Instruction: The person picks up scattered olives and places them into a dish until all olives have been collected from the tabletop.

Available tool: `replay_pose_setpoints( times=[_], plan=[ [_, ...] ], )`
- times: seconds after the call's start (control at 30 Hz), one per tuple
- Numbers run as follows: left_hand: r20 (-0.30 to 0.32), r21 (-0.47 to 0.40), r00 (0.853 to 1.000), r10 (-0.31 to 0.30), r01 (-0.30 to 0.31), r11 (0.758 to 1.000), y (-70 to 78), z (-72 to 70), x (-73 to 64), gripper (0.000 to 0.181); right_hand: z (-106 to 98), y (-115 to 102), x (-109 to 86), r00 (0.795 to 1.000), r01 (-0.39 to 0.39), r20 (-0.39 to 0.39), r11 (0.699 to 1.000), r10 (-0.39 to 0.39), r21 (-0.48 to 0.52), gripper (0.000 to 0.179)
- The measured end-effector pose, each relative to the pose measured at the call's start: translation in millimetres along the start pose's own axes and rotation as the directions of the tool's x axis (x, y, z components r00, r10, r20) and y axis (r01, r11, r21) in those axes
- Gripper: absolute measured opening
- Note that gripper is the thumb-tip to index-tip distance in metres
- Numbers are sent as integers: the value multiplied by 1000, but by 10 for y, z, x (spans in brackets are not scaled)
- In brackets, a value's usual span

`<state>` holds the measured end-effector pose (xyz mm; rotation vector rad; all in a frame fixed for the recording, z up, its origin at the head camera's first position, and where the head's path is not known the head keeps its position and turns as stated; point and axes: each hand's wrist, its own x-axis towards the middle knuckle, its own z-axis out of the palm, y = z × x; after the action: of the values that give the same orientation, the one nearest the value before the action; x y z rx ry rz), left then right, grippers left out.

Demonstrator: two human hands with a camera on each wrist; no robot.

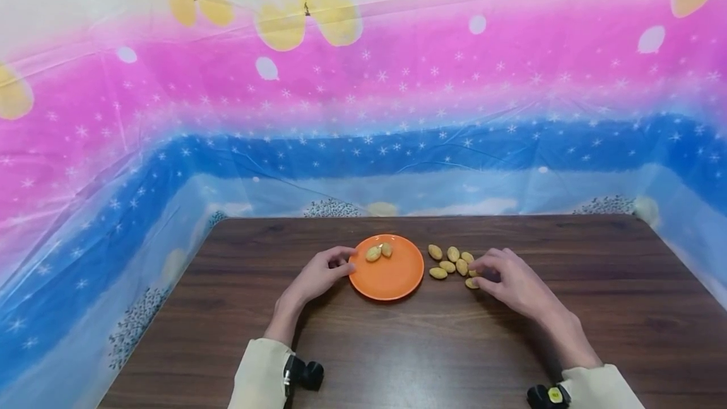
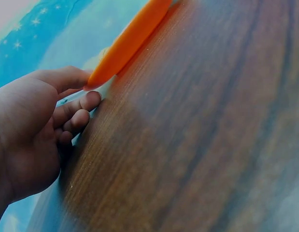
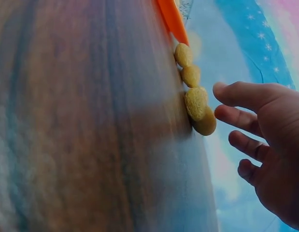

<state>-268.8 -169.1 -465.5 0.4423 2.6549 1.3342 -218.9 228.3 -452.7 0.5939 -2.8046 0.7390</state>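
An orange plate [image 1: 392, 283] lies on the brown table, with two small yellowish oval pieces [image 1: 373, 254] near its far rim. At its left edge, my left hand [image 1: 319, 273] pinches the rim; in the left wrist view the thumb and fingers meet the plate's edge [image 2: 132, 41]. Right of the plate is a loose cluster of several similar oval pieces [image 1: 447, 266] with rough, nut-like surfaces. My right hand [image 1: 514, 283] hovers at the cluster's right side, thumb and fingers apart and partly hiding some pieces. In the right wrist view its fingertips stand just beside a yellow oval piece [image 3: 195, 100].
The dark wood-grain table [image 1: 397, 352] reaches back to a pink and blue patterned cloth [image 1: 363, 106] hanging behind and along both sides. A black wrist camera [image 1: 307, 374] is strapped on the left sleeve, and another black device [image 1: 546, 396] on the right.
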Motion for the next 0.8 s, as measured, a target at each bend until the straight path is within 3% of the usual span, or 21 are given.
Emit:
replay_pose_setpoints(
  times=[0.27,0.8],
  plan=[
    [1,-3,1000,-12,12,1000,9,2,-6,35,-28,11,-8,999,-42,34,999,41,28,16],
    [7,7,1000,-13,13,1000,41,-29,-8,37,-27,68,2,997,-50,68,998,48,41,14]
  ],
)
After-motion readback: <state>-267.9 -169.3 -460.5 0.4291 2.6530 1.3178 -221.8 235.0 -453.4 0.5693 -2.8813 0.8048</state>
